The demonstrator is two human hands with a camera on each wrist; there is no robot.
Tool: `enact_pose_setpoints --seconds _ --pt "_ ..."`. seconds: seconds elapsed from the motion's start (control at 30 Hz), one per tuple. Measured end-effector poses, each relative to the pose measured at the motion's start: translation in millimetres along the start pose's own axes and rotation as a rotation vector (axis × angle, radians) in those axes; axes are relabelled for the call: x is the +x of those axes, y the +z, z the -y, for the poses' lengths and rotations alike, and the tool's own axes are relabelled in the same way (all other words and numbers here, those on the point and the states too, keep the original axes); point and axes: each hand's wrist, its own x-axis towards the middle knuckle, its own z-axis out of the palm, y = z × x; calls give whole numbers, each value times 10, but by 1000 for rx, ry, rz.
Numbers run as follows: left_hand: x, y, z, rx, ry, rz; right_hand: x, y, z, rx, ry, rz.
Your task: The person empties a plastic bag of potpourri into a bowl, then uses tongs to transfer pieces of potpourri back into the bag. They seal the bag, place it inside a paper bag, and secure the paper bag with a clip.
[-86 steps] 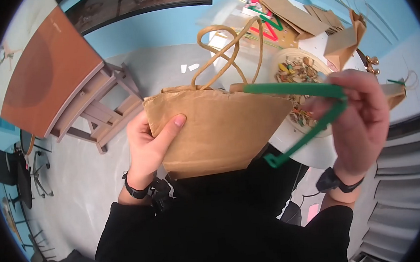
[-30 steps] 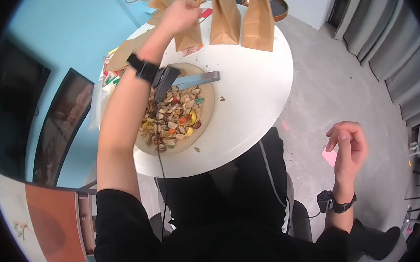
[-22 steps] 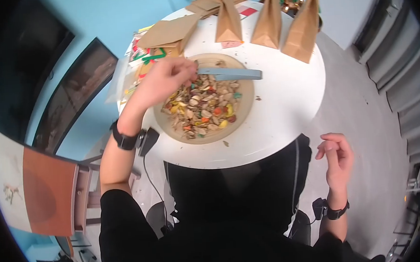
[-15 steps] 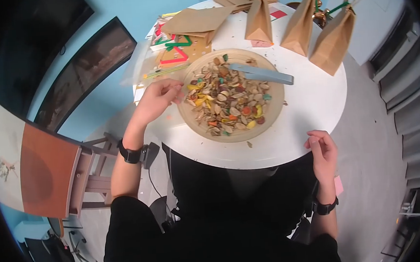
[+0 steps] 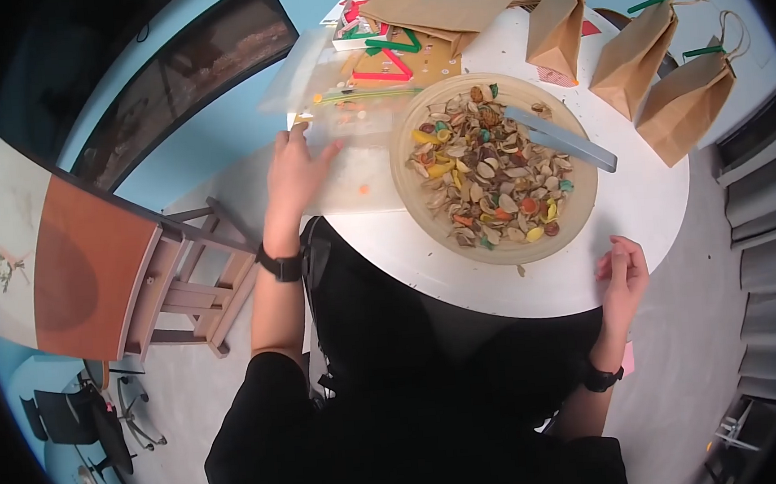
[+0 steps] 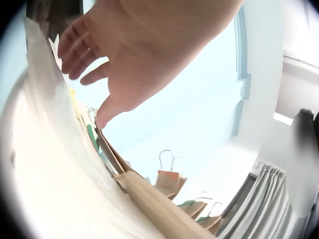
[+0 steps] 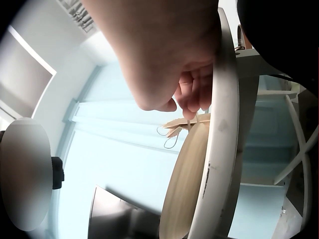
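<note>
My left hand (image 5: 298,172) is over the table's left side by a flat clear plastic bag (image 5: 361,176), fingers spread and holding nothing. In the left wrist view the same hand (image 6: 144,50) reaches out with its thumb apart. My right hand (image 5: 622,275) rests by the near right table edge, fingers loosely bent and nothing in them. Between the hands stands a wide beige bowl (image 5: 407,191) of dried petal-like flakes (image 5: 492,181) with orange, yellow and green bits. Metal tongs (image 5: 579,146) lie across its rim.
Behind the bowl stand three upright brown paper bags, one of them an open bag (image 5: 557,28); the right-hand bag (image 5: 689,104) carries a green clip. Flat paper bags (image 5: 439,6) lie at the back. Green and red clips (image 5: 385,73) lie at the back left beside a small white box (image 5: 360,37).
Earlier my left hand held a paper bag and my right a green clip; both are let go. My left hand has come from the standing bags back to the table's left side.
</note>
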Motion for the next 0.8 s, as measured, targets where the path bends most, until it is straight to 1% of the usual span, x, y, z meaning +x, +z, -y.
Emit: enact_pose_setpoints --seconds 0.07,0.17,0.27,0.37,0.47,0.57,0.6,0.63,0.7,0.73,0.8 --pt "43 187 220 110 23 -41 -3 16 -20 -16 -22 -23" --pt "123 190 219 -43 -149 146 -18 29 -22 -24 -37 -51" --pt "67 139 157 -107 -123 27 -16 39 -35 -25 -49 -57" --pt "-4 70 135 -221 -57 -167 -15 37 -31 -28 -48 -63" --pt "-37 -42 150 -264 25 -373 -19 39 -51 -26 -45 -68" --pt "-59 -248 168 -363 -31 -531 -8 26 -77 23 -60 -82" --pt "-59 -304 202 -517 -73 -538 2 29 -70 67 -74 -96" --pt "-96 -353 217 -623 -65 -500 -1 46 -61 113 -88 -109" --pt "-234 -554 185 -833 -44 -420 -61 73 78 135 -74 -63" --pt "-338 -682 136 -824 -22 -308 -104 99 188 145 -66 -41" --pt "-574 -920 -2 -809 1 -76 -235 323 460 85 -137 63"
